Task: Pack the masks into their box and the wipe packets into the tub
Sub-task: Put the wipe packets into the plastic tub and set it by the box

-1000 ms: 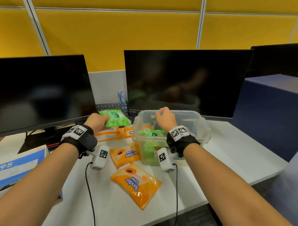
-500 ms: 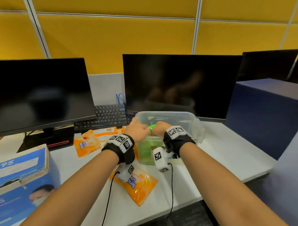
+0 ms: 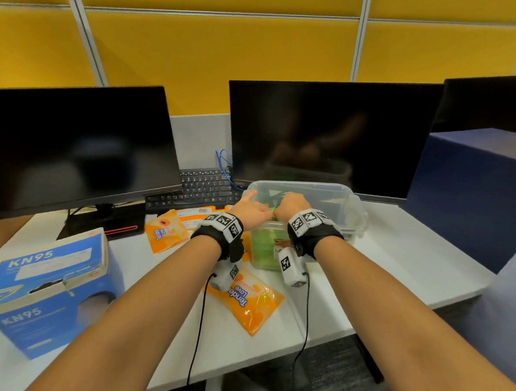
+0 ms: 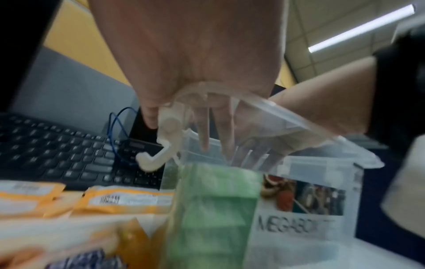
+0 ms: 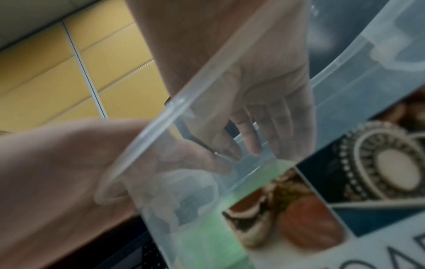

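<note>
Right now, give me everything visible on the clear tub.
The clear tub is a translucent plastic box, lidless, with a rolled rim and a pale latch handle at its end. It stands upright on the white desk, in front of the right monitor. A printed label covers its near wall. Green wipe packets sit inside. The left hand and right hand reach in over its near rim.

Head cam: high, looks forward and down across the desk (image 3: 401, 263), hands mid-frame. Left wrist cam: low, just beside the tub (image 4: 299, 182), looks along the fingers, blurred. Right wrist cam: right against the tub wall, tilted, looks up through it. All three share the tub.
</note>
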A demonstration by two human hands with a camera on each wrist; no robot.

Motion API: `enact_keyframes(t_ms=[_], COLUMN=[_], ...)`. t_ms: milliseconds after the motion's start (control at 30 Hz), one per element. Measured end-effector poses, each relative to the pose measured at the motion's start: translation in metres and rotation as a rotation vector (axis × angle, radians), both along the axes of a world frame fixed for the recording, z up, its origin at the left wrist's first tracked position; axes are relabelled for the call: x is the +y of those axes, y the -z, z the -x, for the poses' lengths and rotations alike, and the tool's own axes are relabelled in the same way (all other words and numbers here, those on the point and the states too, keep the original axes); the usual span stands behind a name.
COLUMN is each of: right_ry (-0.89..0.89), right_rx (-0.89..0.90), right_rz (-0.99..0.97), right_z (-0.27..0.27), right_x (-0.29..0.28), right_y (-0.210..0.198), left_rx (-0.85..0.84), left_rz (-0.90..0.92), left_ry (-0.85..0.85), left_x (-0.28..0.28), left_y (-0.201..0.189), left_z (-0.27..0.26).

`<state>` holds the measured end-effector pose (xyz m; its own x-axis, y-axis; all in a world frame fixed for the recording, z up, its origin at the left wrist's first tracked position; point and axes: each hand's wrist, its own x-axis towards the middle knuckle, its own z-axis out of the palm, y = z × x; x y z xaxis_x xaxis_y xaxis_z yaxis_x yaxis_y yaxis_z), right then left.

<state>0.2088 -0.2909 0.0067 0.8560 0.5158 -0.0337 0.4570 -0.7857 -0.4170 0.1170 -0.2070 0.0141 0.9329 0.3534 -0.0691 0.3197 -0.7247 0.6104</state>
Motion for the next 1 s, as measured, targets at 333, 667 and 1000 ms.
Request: enact_keyframes(t_ms=[333, 667, 1000], right_ry=[0.103, -0.391, -0.42], right_rx=[-0.35, -0.475, -0.726], right_rz=[-0.043, 0.153, -0.035], right_z=[-0.008, 0.055, 0.075], right_x=[-0.033, -0.015, 0.042], right_y=[-0.004, 0.007, 0.016], left_rx=[-0.282, 0.491, 0.348], left_rz=[-0.098, -0.549, -0.142], left_ry=[-0.019, 0.297, -0.482], left_x=[0.022, 0.017, 0.103], left_y=[0.076, 0.102, 0.115], left_z=[0.079, 0.074, 0.139])
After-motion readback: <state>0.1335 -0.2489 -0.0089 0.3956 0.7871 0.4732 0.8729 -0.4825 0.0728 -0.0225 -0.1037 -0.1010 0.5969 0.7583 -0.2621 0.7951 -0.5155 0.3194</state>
